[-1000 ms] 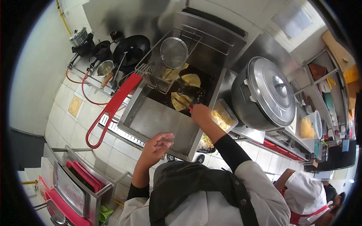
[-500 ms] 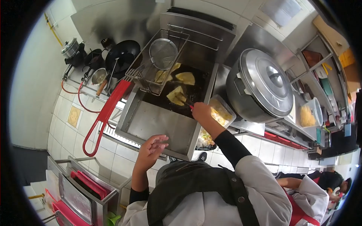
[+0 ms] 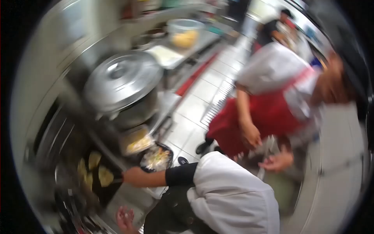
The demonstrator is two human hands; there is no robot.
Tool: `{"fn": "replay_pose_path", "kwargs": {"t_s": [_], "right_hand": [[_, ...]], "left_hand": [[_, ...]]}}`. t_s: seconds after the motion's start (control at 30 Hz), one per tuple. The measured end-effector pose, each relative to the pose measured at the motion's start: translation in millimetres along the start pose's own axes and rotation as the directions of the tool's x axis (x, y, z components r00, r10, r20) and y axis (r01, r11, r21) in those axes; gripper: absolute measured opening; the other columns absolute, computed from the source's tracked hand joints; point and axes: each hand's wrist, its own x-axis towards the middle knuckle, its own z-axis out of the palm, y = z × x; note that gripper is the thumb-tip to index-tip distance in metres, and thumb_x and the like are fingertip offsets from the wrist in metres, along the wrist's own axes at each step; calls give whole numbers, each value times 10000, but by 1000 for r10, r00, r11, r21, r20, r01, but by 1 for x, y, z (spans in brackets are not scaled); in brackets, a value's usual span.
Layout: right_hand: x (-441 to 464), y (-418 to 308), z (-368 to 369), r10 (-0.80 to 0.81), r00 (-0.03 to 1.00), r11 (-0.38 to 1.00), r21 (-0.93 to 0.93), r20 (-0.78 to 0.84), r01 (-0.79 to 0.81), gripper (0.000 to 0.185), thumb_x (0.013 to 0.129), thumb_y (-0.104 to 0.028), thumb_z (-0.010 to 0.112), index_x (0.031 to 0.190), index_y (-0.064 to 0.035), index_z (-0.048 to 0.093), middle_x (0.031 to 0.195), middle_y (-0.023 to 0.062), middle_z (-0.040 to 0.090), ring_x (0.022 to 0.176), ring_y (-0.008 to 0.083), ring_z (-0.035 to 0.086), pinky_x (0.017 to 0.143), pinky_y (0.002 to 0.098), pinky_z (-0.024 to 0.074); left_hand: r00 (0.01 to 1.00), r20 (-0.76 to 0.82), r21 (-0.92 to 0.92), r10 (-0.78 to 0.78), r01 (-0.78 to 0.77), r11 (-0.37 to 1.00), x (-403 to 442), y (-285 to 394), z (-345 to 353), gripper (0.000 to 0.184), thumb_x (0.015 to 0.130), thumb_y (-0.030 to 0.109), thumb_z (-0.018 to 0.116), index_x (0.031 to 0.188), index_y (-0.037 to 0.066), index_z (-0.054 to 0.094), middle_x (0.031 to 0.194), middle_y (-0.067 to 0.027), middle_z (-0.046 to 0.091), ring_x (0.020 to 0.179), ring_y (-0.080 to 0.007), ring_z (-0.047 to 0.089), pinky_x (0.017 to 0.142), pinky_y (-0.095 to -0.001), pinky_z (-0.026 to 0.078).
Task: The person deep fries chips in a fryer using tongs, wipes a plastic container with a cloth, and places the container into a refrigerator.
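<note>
My right hand (image 3: 134, 177) is closed around a thin cooking utensil (image 3: 117, 180), which points at a golden fried piece (image 3: 105, 177) in the fryer's dark oil (image 3: 107, 194). Motion blur hides whether that utensil is tongs or a turner. Another yellow piece (image 3: 94, 160) floats close by, with more beside it. Lower down, my left hand (image 3: 125, 219) hovers over the fryer's metal ledge, fingers loosely spread and nothing in them. The wire basket is badly smeared at the lower left.
A large lidded pot (image 3: 124, 80) stands beyond the fryer. Near my right arm are a plastic container of yellow food (image 3: 136, 142) and a dark bin of scraps (image 3: 157, 158). A co-worker in a red apron (image 3: 249, 121) stands close on my right; another person is farther back.
My view has swung to the right, bringing the co-worker close into sight and pushing the fryer to the lower left. My right hand still grips the utensil over the oil.
</note>
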Motion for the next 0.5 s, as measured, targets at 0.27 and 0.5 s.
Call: {"fn": "replay_pose_path", "kwargs": {"t_s": [0.27,0.5], "right_hand": [[-74,29,-2,1,985,999,38,-171,6,242,795,-286,598,888,-63,612,646,55,616,615,252,639,440,398,454],[-76,20,14,174,941,975,182,-289,-125,161,728,-279,650,737,-119,665,681,64,638,632,270,637,462,389,463]], "left_hand": [[849,522,184,-76,-24,983,131,39,39,433,978,177,421,1371,75,272,1323,-110,402,1086,-213,519,895,-363,495],[942,314,118,121,-165,979,100,86,119,359,957,140,458,1292,22,398,1199,-113,499,934,-175,562,844,-342,495]]}}
